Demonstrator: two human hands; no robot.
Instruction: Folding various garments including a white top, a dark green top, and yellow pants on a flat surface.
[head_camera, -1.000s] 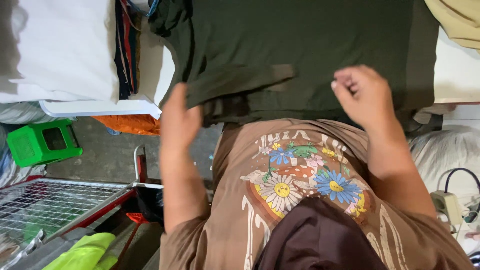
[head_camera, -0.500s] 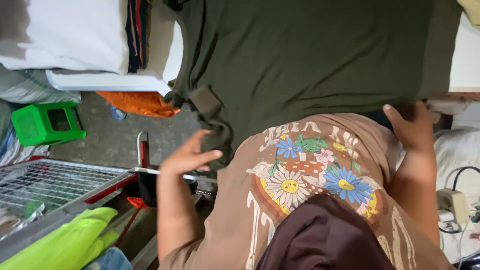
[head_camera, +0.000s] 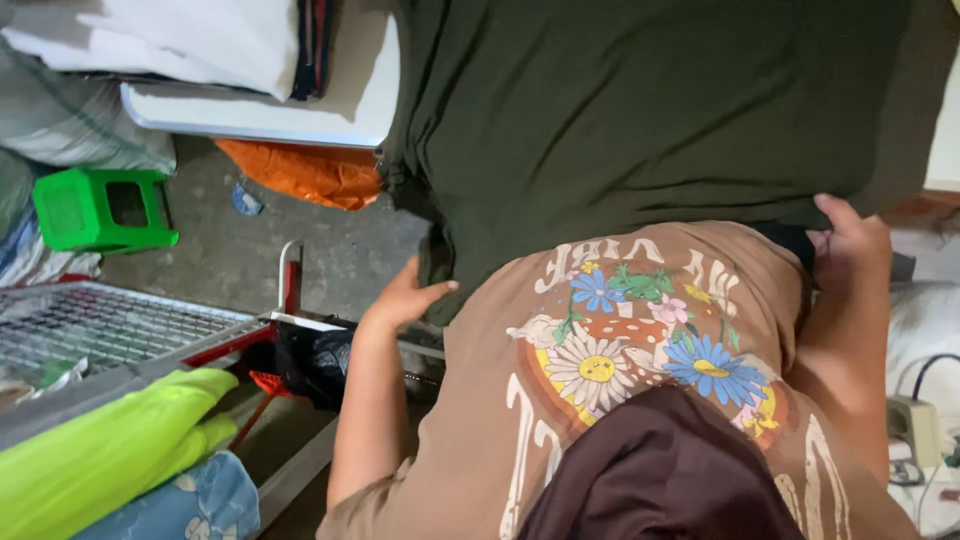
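I see the dark green shirt (head_camera: 640, 110) lying flat on the white table (head_camera: 300, 118), its near hem hanging unfolded, where my left hand (head_camera: 405, 297) and right hand (head_camera: 850, 245) grip it.

Looks like a cramped garment workroom or home sewing space: folded cloth stacked at the white desk's (head_camera: 260, 118) left corner, bare concrete floor (head_camera: 250, 255), green plastic stool (head_camera: 100, 208), red-framed wire rack (head_camera: 120, 330), bundles of fabric, power strip (head_camera: 912, 428) with cables.
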